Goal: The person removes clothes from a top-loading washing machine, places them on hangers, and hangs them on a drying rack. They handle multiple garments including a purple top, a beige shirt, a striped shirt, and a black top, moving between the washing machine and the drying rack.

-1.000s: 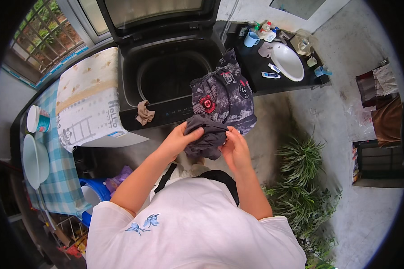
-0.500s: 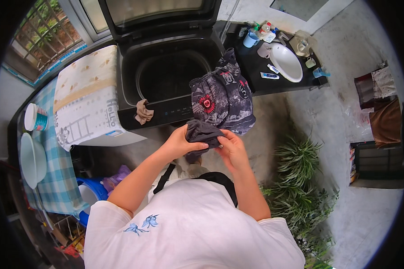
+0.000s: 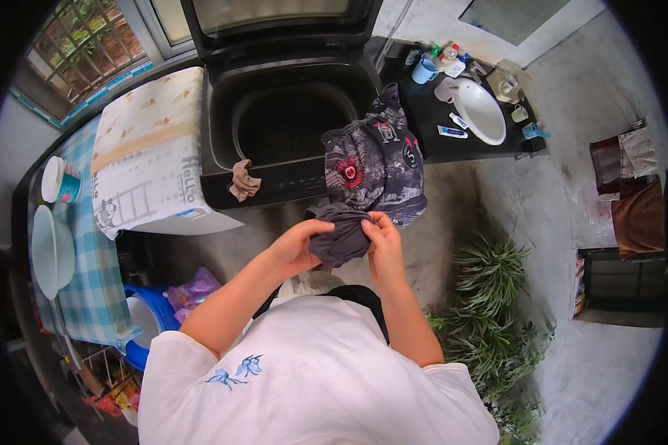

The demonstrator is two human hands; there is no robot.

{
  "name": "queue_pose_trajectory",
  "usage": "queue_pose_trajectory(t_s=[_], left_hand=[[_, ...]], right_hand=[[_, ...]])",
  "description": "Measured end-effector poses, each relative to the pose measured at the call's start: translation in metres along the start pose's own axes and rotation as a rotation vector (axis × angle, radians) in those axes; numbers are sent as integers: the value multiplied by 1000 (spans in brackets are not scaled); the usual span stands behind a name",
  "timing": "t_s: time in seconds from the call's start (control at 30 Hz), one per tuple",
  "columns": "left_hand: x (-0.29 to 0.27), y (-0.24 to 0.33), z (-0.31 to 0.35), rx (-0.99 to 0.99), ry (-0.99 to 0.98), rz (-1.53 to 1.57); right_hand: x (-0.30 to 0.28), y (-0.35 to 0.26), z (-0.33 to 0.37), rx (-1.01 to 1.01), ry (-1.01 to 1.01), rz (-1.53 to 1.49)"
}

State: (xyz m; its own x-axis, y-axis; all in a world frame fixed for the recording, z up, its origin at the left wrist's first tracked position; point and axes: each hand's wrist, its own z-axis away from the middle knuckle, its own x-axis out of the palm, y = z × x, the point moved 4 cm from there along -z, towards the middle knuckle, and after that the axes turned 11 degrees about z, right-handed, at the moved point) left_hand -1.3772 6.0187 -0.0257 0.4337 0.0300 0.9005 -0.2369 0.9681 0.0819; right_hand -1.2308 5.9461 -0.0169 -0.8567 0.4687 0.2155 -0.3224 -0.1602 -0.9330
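A small dark grey cloth garment point(image 3: 341, 241) is stretched between my two hands; its exact kind I cannot make out. My left hand point(image 3: 295, 248) pinches its left side, thumb on top. The fingers of my right hand point(image 3: 384, 241) grip its upper right edge. Just beyond, patterned black-and-grey shorts point(image 3: 378, 174) with red prints drape over the front right corner of a black top-loading washing machine point(image 3: 223, 180), whose lid point(image 3: 286, 43) stands up. A crumpled beige cloth point(image 3: 243, 182) lies on the machine's front edge.
Left of the machine stands a box-shaped thing under a patterned cover point(image 3: 148, 167). A checked-cloth table point(image 3: 96, 274) bears a pale basin point(image 3: 52, 252) and a white tub point(image 3: 59, 179). A blue bucket point(image 3: 152, 304) sits below. Right are a sink counter point(image 3: 416, 122) and leafy plants point(image 3: 490, 282).
The grey garment has been turned and spread wider between my hands, now hanging lower. My left thumb has shifted up along it. The whole view has shifted slightly.
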Motion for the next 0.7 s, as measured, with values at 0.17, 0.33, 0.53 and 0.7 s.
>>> queue_pose_trajectory(t_s=[0.17, 0.33, 0.53, 0.7], left_hand=[[1, 0, 3, 50, 39, -525], [-11, 11, 5, 200, 56, -428], [-16, -2, 4, 56, -176, -76], [-17, -14, -1, -64, -150, -390]], right_hand=[[18, -23, 3, -56, 8, -154], [15, -15, 1, -39, 3, -47], [19, 6, -5, 15, 1, 28], [26, 0, -14, 88, 1, -31]])
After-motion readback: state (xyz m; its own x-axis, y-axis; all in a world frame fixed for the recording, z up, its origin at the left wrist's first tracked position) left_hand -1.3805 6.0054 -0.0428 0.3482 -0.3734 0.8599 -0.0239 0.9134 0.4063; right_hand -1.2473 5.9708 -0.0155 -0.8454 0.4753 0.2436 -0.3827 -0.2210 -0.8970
